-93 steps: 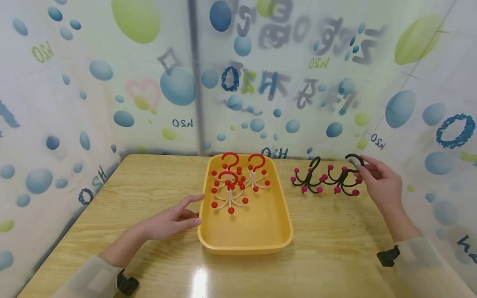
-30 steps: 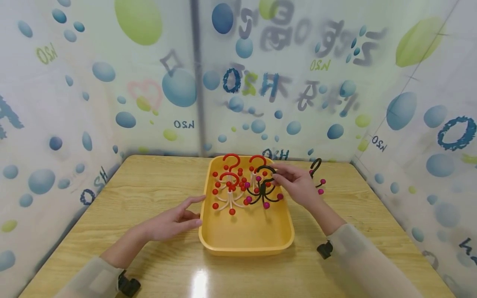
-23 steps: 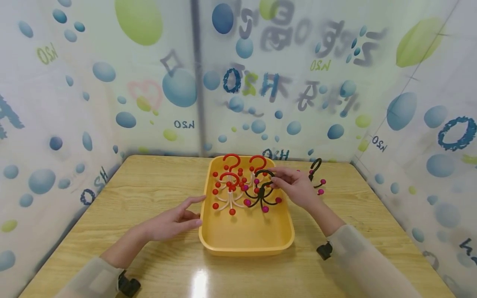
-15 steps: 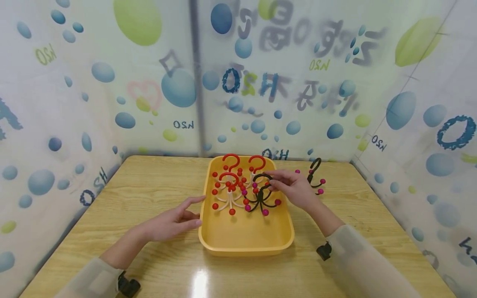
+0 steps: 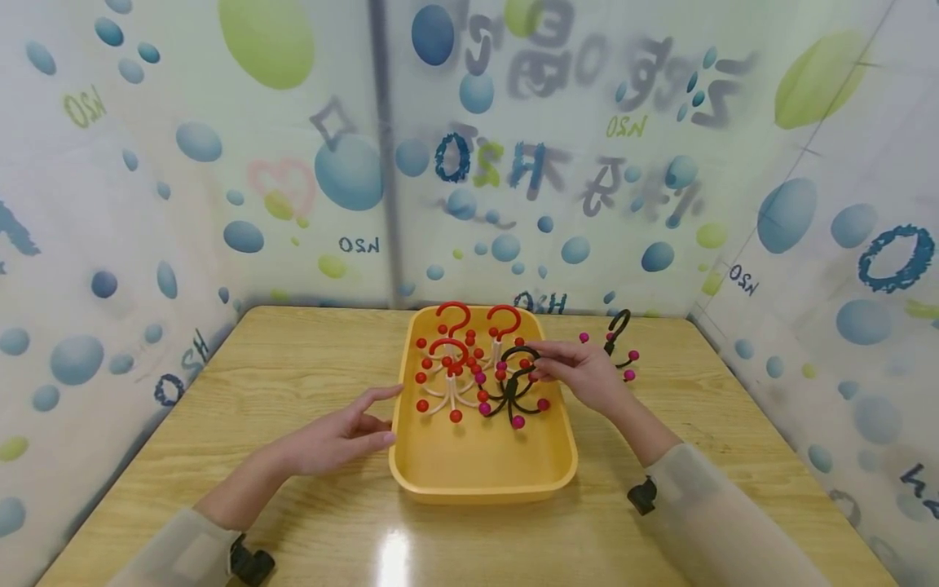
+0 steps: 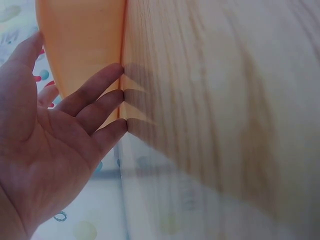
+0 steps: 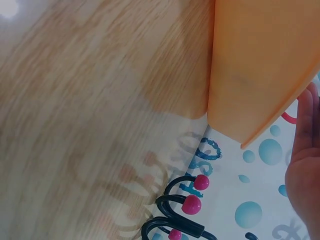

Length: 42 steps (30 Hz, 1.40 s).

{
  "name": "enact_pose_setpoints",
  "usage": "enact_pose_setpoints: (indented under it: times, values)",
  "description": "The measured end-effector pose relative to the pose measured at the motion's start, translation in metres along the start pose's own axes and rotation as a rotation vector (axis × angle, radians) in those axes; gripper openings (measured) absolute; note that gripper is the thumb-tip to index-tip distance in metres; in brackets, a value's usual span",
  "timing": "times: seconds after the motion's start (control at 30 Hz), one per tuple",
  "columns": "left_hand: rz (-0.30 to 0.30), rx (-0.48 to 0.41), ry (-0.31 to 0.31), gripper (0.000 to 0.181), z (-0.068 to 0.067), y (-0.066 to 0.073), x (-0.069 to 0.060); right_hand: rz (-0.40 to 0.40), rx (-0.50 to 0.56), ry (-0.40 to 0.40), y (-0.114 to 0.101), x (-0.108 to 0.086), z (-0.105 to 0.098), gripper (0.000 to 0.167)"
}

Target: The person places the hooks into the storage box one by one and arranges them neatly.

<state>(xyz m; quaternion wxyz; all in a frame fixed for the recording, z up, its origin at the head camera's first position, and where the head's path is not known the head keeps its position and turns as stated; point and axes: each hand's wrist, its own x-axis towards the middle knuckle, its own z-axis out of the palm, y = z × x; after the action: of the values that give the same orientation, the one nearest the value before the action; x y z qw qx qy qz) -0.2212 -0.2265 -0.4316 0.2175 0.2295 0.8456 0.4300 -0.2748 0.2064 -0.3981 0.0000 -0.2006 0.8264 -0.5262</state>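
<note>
My right hand [image 5: 587, 375] pinches the curved top of a black multi-arm hook hanger [image 5: 511, 390] with pink ball tips. That hanger is inside the right half of the yellow tray [image 5: 484, 491], beside three white hangers, among them the front one [image 5: 451, 391], with red hooks and red balls. My left hand [image 5: 333, 432] lies at the tray's left side with fingers spread, its fingertips against the wall; the left wrist view shows its palm [image 6: 55, 145] and the tray wall [image 6: 85, 40]. In the right wrist view the held hanger is hidden behind the tray.
Another black hanger [image 5: 610, 346] with pink balls stands on the wooden table [image 5: 308, 350] to the tray's right, partly covered by my right hand. A patterned curtain [image 5: 293, 244] rises behind the table, with more on both sides.
My right hand picked up the nearer-right black hanger, carried it left over the tray, and lowered it among the white ones, drawing it slightly toward me. The left hand stayed put.
</note>
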Motion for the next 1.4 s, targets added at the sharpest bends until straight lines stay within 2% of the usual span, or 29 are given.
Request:
enact_pose_setpoints:
  times: [0.33,0.67,1.03,1.4]
  values:
    - [0.010,0.002,-0.002,0.074,0.000,0.001,-0.001,0.025,0.001,0.024,0.000,-0.001,0.000,0.034]
    - [0.003,0.005,-0.003,0.074,-0.001,0.000,-0.001,0.057,-0.036,0.032,0.004,-0.007,-0.006,0.044]
    - [0.008,-0.005,-0.004,0.074,-0.001,0.000,-0.001,0.035,-0.073,0.053,0.014,-0.027,-0.032,0.043]
    - [0.005,-0.006,-0.004,0.074,-0.001,0.000,-0.001,0.083,-0.113,0.088,0.027,-0.049,-0.063,0.040]
